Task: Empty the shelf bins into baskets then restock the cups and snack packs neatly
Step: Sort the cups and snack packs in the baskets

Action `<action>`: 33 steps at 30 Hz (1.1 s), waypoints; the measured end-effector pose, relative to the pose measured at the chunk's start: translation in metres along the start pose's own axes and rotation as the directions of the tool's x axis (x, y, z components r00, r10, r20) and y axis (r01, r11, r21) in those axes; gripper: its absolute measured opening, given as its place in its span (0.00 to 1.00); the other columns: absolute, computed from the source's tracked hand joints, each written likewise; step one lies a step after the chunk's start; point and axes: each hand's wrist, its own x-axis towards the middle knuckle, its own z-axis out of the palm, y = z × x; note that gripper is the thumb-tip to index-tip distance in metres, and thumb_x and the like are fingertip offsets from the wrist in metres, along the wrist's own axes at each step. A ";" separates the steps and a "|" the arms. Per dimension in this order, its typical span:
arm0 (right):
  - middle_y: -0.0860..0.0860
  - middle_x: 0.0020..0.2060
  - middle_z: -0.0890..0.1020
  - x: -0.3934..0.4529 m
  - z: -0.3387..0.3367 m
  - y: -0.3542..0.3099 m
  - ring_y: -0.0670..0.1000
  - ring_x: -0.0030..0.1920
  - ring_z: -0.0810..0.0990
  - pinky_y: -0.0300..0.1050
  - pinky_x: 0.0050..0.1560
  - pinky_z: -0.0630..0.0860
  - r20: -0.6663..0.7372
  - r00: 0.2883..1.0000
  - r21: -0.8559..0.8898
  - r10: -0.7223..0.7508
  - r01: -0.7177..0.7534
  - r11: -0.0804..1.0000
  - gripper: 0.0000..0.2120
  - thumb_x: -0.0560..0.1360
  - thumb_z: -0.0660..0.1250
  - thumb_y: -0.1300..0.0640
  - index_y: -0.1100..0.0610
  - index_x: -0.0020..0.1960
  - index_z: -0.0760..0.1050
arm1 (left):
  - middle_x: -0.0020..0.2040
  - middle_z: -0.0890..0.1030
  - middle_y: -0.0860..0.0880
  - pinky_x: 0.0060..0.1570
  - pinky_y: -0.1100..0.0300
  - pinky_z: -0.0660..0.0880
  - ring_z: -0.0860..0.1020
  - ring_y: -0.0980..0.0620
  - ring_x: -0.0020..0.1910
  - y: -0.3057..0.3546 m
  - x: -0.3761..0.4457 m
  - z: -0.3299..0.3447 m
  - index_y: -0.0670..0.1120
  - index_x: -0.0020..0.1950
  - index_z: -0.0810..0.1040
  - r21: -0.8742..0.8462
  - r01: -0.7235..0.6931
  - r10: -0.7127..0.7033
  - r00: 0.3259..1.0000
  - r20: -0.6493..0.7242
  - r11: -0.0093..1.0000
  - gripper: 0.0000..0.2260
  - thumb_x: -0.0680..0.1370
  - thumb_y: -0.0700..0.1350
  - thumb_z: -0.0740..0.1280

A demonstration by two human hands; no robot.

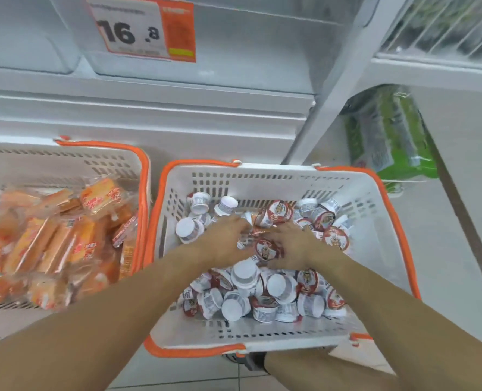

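Note:
A white basket with orange rim [265, 341] stands on the floor and holds several small white cups with red lids [264, 297]. Both my hands are down inside it, over the middle of the pile. My left hand [225, 238] lies palm down on cups, fingers curled around some. My right hand [289, 245] grips a red-lidded cup [266, 248] by its side. A second basket [142, 176] at the left is full of orange snack packs [53, 241]. Above, a clear shelf bin [234, 66] bears a price tag [144, 29] reading 16.8.
White shelf ledges run across the top half. A slanted white upright [333, 88] divides the shelving from a compartment with a green package [389, 136]. Wire racking is at the top right. My shoe [248, 359] rests on the tiled floor under the cup basket.

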 end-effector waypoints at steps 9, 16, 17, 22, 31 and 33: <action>0.52 0.54 0.79 0.009 -0.033 0.038 0.53 0.56 0.76 0.50 0.58 0.74 -0.094 0.986 0.097 -0.135 0.144 0.985 0.20 0.74 0.71 0.43 0.54 0.60 0.80 | 0.76 0.65 0.41 0.74 0.52 0.61 0.63 0.43 0.75 -0.012 0.071 0.027 0.44 0.75 0.66 0.047 -0.008 0.004 0.997 0.083 0.999 0.32 0.77 0.58 0.69; 0.53 0.67 0.74 0.071 -0.025 0.045 0.56 0.67 0.72 0.53 0.66 0.72 -0.157 0.986 0.059 -0.054 0.064 0.996 0.40 0.68 0.76 0.38 0.52 0.74 0.67 | 0.57 0.80 0.49 0.55 0.54 0.76 0.78 0.49 0.54 -0.022 0.091 0.005 0.48 0.58 0.79 0.163 -0.088 0.079 0.995 0.064 0.983 0.10 0.78 0.47 0.69; 0.52 0.67 0.75 0.077 -0.018 0.042 0.55 0.66 0.73 0.52 0.65 0.73 -0.129 0.990 0.072 -0.052 0.061 0.996 0.42 0.68 0.76 0.36 0.51 0.75 0.66 | 0.56 0.79 0.50 0.56 0.54 0.75 0.77 0.50 0.54 -0.028 0.090 0.000 0.48 0.58 0.79 0.212 -0.122 0.137 0.989 -0.059 0.970 0.11 0.77 0.48 0.70; 0.47 0.62 0.80 0.095 -0.007 0.032 0.53 0.60 0.79 0.49 0.58 0.78 -0.114 0.989 0.005 -0.092 0.093 0.996 0.37 0.68 0.74 0.34 0.45 0.72 0.69 | 0.73 0.70 0.47 0.72 0.47 0.65 0.68 0.45 0.72 -0.063 0.079 -0.001 0.48 0.75 0.67 0.211 -0.026 0.011 0.997 0.074 0.977 0.33 0.73 0.50 0.75; 0.46 0.73 0.71 0.080 -0.008 0.045 0.53 0.73 0.68 0.56 0.73 0.64 0.099 0.984 0.334 -0.146 0.105 0.937 0.23 0.76 0.72 0.44 0.43 0.69 0.75 | 0.80 0.60 0.47 0.77 0.44 0.53 0.57 0.43 0.78 -0.047 0.100 -0.008 0.58 0.77 0.63 0.266 0.095 -0.196 0.903 0.384 0.959 0.28 0.79 0.60 0.66; 0.46 0.71 0.72 0.068 -0.012 0.050 0.50 0.71 0.68 0.53 0.74 0.63 0.102 0.979 0.438 -0.175 0.114 0.892 0.21 0.75 0.73 0.47 0.43 0.67 0.77 | 0.79 0.60 0.47 0.75 0.44 0.54 0.58 0.43 0.78 -0.040 0.097 -0.010 0.60 0.75 0.66 0.241 0.140 -0.241 0.852 0.466 0.960 0.25 0.79 0.64 0.62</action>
